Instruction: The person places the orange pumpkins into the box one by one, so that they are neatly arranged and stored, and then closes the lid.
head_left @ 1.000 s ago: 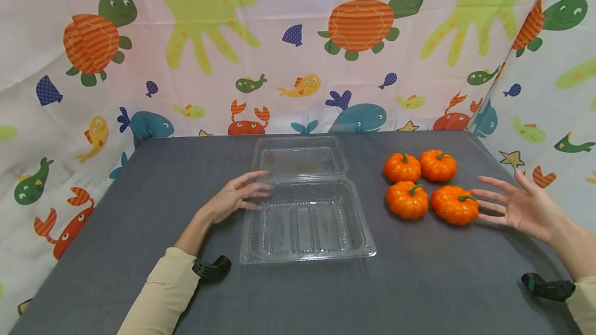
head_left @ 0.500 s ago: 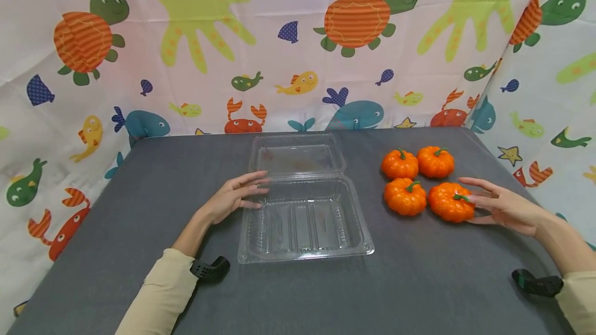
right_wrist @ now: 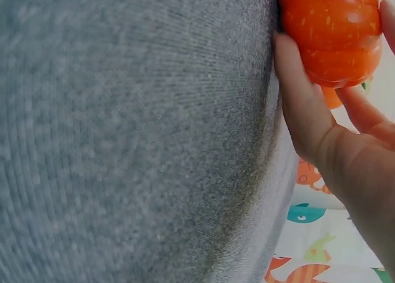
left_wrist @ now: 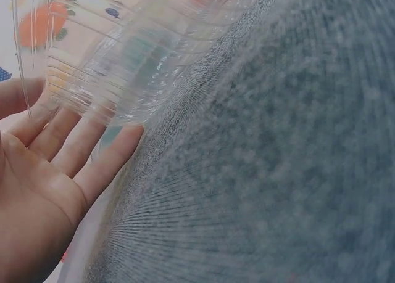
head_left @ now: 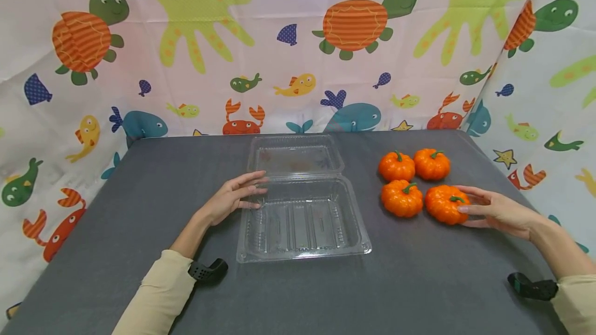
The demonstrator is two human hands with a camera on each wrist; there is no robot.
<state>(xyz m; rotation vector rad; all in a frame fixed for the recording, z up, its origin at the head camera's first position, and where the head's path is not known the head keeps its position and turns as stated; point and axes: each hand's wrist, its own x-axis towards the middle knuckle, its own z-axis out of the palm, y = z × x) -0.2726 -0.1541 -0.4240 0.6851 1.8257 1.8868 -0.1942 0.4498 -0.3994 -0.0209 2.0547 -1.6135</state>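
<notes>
The left hand, fingers loosely extended and gripping nothing, touches the left side of a clear container, its lid spread out on the far side. Rightward on the grey table sit four orange pumpkins; the right hand, fingers curved, holds the near right pumpkin.

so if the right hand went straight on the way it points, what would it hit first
Most likely the glossy orange green-stemmed pumpkin, front-right of the four; the right hand is curved around it, though how firmly it touches is unclear.
</notes>
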